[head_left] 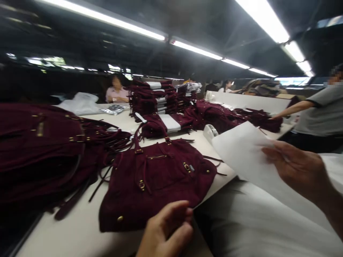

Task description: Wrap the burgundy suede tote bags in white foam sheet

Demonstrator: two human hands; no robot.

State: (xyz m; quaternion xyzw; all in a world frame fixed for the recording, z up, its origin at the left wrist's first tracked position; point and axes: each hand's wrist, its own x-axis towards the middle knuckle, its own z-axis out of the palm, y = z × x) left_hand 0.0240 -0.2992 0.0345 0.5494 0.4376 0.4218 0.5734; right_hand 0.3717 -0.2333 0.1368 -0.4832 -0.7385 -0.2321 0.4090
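Note:
A maroon cloth handbag [171, 171] with brass buckles, a zip pocket and two handles lies flat on the white table. My left hand [168, 226] is at its near edge, fingers loosely curled and thumb apart, with nothing visible in it. Whether it touches the bag I cannot tell. To the right of the bag, my right hand [297, 167] is closed on a sheet of white paper [238, 150], which is raised above the table's edge. The fingertips are slightly blurred and partly merge with the sheet.
More maroon bags [40, 153] are heaped at the left. Behind stands a stack of folded bags [152, 101] with white paper bands. A white tape dispenser [210, 132] sits near the paper. Pale sheeting [257, 214] lies below the table's right edge. A co-worker [318, 110] reaches towards bags at the right.

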